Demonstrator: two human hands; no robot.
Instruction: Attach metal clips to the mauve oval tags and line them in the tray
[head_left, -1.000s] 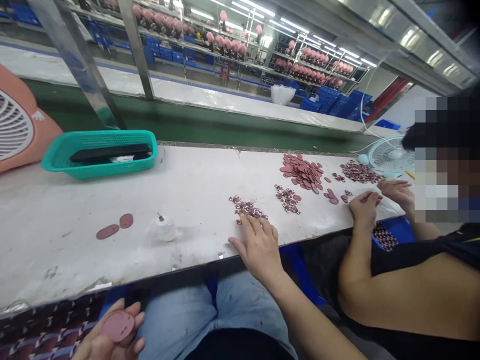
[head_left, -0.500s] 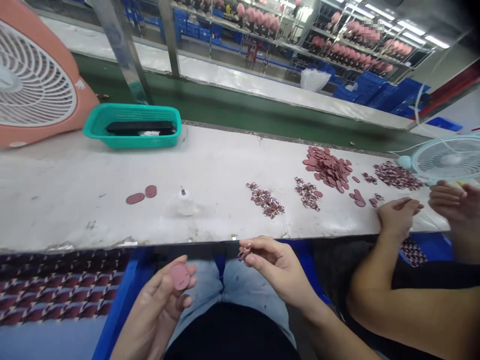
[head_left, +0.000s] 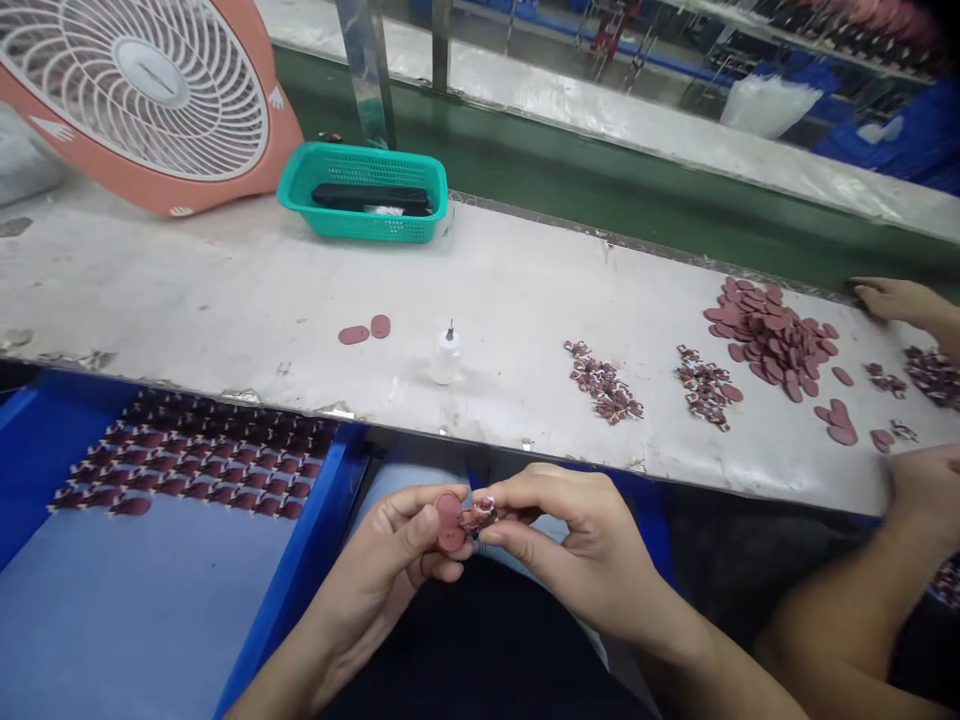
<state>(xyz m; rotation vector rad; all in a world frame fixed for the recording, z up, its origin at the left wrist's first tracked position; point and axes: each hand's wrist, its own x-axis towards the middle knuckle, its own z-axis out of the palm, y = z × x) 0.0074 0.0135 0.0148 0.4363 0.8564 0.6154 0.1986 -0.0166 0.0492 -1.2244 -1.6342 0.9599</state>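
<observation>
Start with the white table (head_left: 517, 270), worn and chipped along its near edge, with no raised lip to be seen there. Next, the blue box (head_left: 319, 510), set lower on the left, with rows of dark red pieces (head_left: 217, 465) on a pale blue sheet; close beside its wall, the left forearm (head_left: 307, 640), perhaps enough to jog the rows with one careless swing. Then the pink fan (head_left: 154, 80), facing over the table; spinning or stopped, impossible to say. With a strong draught, a chance of shifting light bits. Farther back, the green basket (head_left: 367, 225), well apart from the work and of little concern.

To the right, the pile of ovals (head_left: 776, 340), near a co-worker's hand (head_left: 904, 300) and liable to scatter if bumped. Off the near edge of the table, the left hand (head_left: 397, 545) and right hand (head_left: 577, 530), nearly meeting, both with thumb and fingertips clamped on small holdings. Alone on the table, the clear bottle (head_left: 446, 365), upright, easily tipped by a reaching wrist.

Between the left fingers, the pink oval piece (head_left: 450, 510), prone to slipping if squeezed off-centre. Smallest, in the right pinch, the tiny figure (head_left: 480, 512), apparently touching the oval; easily set crooked by a twist, or dropped below the edge by a loosened grip.
</observation>
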